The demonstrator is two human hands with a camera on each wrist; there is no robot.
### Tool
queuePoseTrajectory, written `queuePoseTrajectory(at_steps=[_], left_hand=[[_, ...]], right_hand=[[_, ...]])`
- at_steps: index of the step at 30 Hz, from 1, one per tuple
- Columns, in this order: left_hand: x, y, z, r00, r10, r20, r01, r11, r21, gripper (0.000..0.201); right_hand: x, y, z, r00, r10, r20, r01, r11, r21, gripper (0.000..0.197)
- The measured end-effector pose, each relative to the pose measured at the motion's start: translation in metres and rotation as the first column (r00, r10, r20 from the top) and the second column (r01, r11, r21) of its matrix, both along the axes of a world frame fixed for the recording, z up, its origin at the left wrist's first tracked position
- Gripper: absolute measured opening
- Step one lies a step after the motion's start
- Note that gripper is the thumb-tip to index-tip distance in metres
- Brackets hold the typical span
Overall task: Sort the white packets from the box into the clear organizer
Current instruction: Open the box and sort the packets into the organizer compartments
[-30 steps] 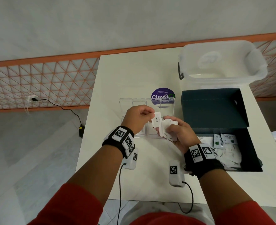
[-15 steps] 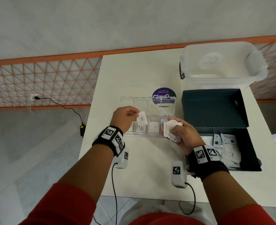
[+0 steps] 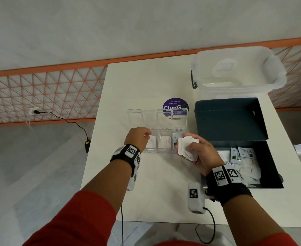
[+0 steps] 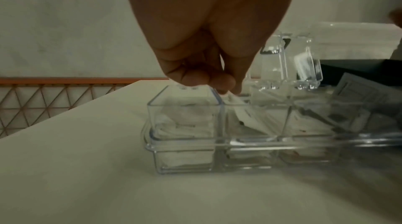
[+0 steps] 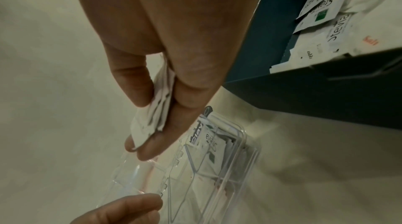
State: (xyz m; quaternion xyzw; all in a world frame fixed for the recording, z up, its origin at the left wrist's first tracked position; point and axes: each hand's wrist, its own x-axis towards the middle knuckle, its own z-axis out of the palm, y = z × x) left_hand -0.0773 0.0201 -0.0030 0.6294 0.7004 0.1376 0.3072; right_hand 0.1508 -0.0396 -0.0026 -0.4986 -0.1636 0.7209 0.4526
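the person leans over a white table (image 3: pixel 146 82), both wrists strapped with marker bands. the clear organizer (image 3: pixel 157 139) sits in the middle of it, a row of small compartments with their hinged lids (image 3: pixel 156 117) flipped up and back. the left hand (image 3: pixel 139 137) is at the organizer's left end, fingers curled together with the tips bunched over a white packet (image 3: pixel 152 142) that lies tilted in the second compartment from the left; from the wrist camera the fingertips (image 4: pixel 226 85) meet right at the packet's top edge (image 4: pixel 233 98), though i can't tell whether they pinch it or merely touch it. the next compartment holds a packet with red lettering (image 3: pixel 165 142), and the far-right one has printed packets too (mostly hidden behind the other hand).

the right hand (image 3: pixel 199 153) hovers just beside the organizer's right end, thumb and fingers clamped on a small fanned stack of white packets (image 3: pixel 187 144), edges splaying out past the fingertips (image 5: pixel 150 152).

to the right stands the dark box (image 3: pixel 270 167), flap open, with more packets (image 3: pixel 243 157) loose inside, some marked stevia. behind it sits a clear plastic tub (image 3: pixel 238 68), and a purple round sticker (image 3: pixel 175 104) shows behind the lids.
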Motion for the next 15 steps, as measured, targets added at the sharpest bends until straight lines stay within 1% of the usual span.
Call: queuePoseTrajectory(at_steps=[2,3,5,7,9,11,13,15], left_hand=[[-0.001,-0.002,-0.004,1.000,0.004,0.003,-0.004,0.999,0.038,0.020],[-0.003,-0.003,-0.006,0.999,0.036,0.034,-0.038,0.996,0.076,0.018],[-0.007,-0.006,-0.006,0.983,0.122,0.140,-0.141,0.980,0.139,0.012],[-0.010,-0.011,-0.003,0.959,0.150,0.242,-0.189,0.971,0.145,0.008],[-0.010,-0.017,0.003,0.949,0.125,0.290,-0.163,0.980,0.112,0.006],[-0.004,-0.022,0.010,0.929,0.075,0.361,-0.098,0.994,0.044,0.003],[0.005,-0.025,0.019,0.888,0.015,0.459,-0.003,1.000,-0.027,0.007],[0.013,-0.024,0.026,0.853,-0.025,0.521,0.080,0.993,-0.083,0.013]], right_hand=[[0.003,0.000,0.001,1.000,0.006,0.004,-0.006,1.000,0.000,0.041],[0.003,0.000,0.002,1.000,0.012,-0.001,-0.012,1.000,0.002,0.041],[0.005,-0.001,0.002,1.000,0.030,-0.006,-0.030,1.000,0.002,0.041],[0.006,-0.002,0.002,0.999,0.041,0.011,-0.041,0.999,-0.003,0.040],[0.004,0.000,0.002,0.998,0.041,0.041,-0.041,0.999,-0.013,0.040],[0.001,0.004,0.003,0.999,0.033,0.042,-0.032,0.999,-0.016,0.040],[-0.005,0.009,0.004,1.000,0.019,0.012,-0.019,1.000,0.003,0.037],[-0.012,0.013,0.006,1.000,0.024,-0.014,-0.024,0.999,0.026,0.034]])
